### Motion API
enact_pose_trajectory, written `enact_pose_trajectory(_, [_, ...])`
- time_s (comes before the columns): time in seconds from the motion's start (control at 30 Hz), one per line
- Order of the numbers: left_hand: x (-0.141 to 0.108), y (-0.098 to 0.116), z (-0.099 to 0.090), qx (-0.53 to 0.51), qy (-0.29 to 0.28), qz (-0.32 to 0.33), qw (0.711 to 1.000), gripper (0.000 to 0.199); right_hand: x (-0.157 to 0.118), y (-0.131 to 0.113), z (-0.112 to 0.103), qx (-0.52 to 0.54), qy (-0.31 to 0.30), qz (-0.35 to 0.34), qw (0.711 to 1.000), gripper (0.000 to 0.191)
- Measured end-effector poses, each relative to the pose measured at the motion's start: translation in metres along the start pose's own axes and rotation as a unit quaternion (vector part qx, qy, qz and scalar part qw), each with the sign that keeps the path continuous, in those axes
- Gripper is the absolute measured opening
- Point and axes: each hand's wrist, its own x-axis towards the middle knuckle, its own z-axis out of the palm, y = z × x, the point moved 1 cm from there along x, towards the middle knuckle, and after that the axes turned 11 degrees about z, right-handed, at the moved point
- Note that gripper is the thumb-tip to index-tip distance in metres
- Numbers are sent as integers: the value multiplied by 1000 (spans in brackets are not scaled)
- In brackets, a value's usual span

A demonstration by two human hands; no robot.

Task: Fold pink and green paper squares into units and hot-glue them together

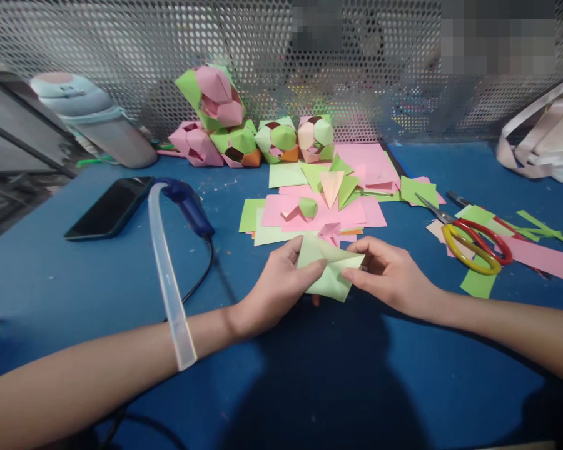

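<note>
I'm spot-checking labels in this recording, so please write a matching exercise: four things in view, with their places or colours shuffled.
Column one:
1. Folded pale green paper
2. Scissors
3. Phone
4. Glue gun

Column two:
A. Dark blue
B. Farthest left of the four in the picture
C. Held by the left hand and right hand
D. Red and yellow handles

Pairs: 1-C, 2-D, 3-B, 4-A

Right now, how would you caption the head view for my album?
Two hands hold folded pale green paper above a blue table, scissors nearby.
</note>
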Motion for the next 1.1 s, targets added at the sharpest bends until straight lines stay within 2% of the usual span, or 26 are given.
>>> enact_pose_trajectory(0.1, [-1, 1, 0, -26, -13, -5, 1000, 21, 3, 1, -1, -24, 40, 7, 999, 18])
enact_pose_trajectory(0.3, [0, 7, 6, -7, -21, 6, 1000, 16, 10, 5, -4, 11, 76, 1, 997, 24])
enact_pose_trajectory(0.5, [-1, 5, 5, 13, 2, 18, 1000, 14, 10, 7, -3, 21, 58, 13, 998, 26])
enact_pose_trajectory(0.7, [-1, 2, 2, 33, -9, 18, 999, 13, 9, 6, -2, 30, 49, 10, 998, 28])
enact_pose_trajectory(0.9, [-1, 1, 0, 53, -21, 31, 998, 10, 8, 8, -2, -10, 57, -1, 998, 33])
enact_pose_trajectory(1.1, [-1, 0, 0, 82, -10, 28, 996, 18, 4, 4, -1, -34, 62, -19, 997, 36])
